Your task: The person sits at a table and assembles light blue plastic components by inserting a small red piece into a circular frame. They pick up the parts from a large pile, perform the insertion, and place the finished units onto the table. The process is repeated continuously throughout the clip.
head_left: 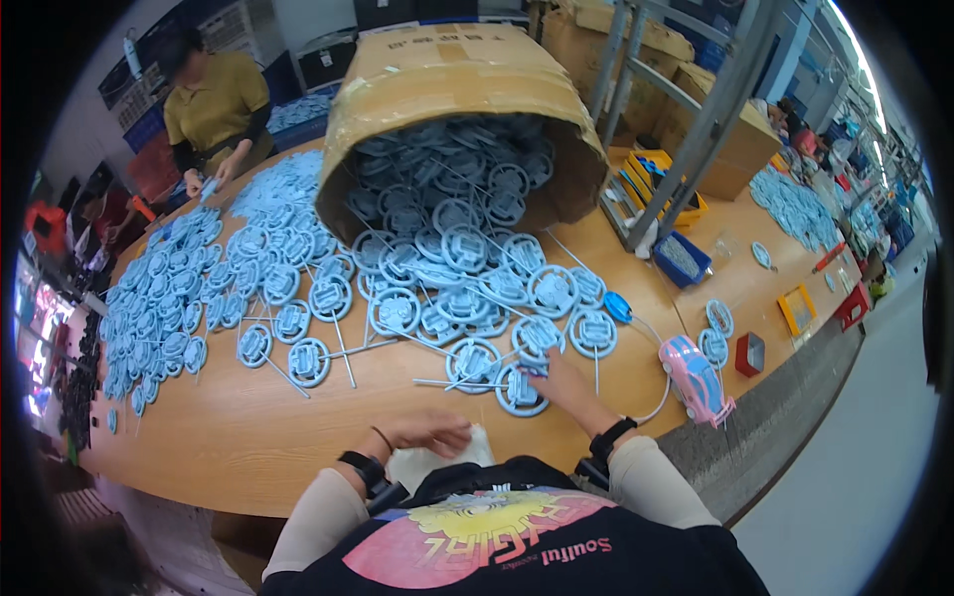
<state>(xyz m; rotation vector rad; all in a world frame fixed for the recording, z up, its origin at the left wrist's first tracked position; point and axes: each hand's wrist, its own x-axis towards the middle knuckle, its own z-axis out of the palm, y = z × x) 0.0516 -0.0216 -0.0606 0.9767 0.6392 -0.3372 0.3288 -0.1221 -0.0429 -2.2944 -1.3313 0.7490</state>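
Note:
My right hand (pixel 562 381) reaches onto the front of a pile of light-blue plastic wheel-shaped parts, each round with a rim and a raised centre. Its fingertips touch or cover the edge of one wheel part (pixel 520 391), and another wheel part (pixel 538 338) lies just beyond them. The fingers are mostly hidden, so I cannot see whether they grip anything. Close to my body, my left hand (pixel 429 431) is half curled with its fingers apart and nothing visible in it. Beneath it is a white sheet or cloth (pixel 437 459). Thin rods (pixel 358 349) lie among the parts.
A tipped cardboard box (pixel 452 84) spills wheel parts across the wooden table (pixel 248 437). To the right are a pink toy car (pixel 694 379), a blue bin (pixel 682 260), a red box (pixel 750 354) and a metal frame (pixel 686 149). Another person (pixel 214 109) works at far left.

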